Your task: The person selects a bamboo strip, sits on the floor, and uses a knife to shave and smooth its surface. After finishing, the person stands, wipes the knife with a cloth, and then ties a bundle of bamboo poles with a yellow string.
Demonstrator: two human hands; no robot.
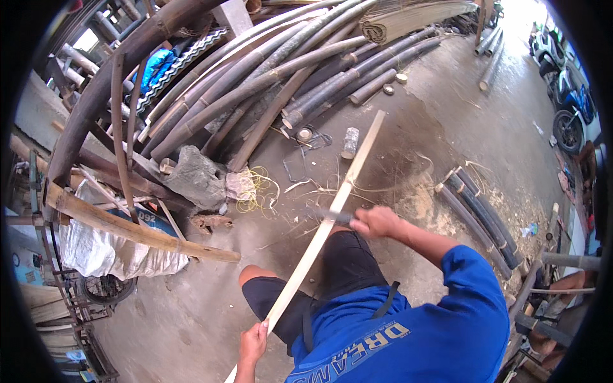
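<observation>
A long pale bamboo strip (306, 262) slants from the lower edge, across my lap, up to the middle of the floor. Near its lower part my left hand (253, 341) is closed around it. My right hand (375, 222) grips the handle of a knife (341, 217). The dark blade, somewhat blurred, lies across the strip just beyond my knees; whether it cuts in cannot be told. Thin shavings curl around the strip's far half. A short grey cylindrical piece (350, 143) stands by its far end.
Long bamboo poles (268, 76) are heaped at the far left, beside a grey stone block (195, 179). Several cut dark bamboo lengths (476, 214) lie on the right among shavings. A split bamboo pole (147, 223) juts in from the left. A motorbike (568, 121) stands far right.
</observation>
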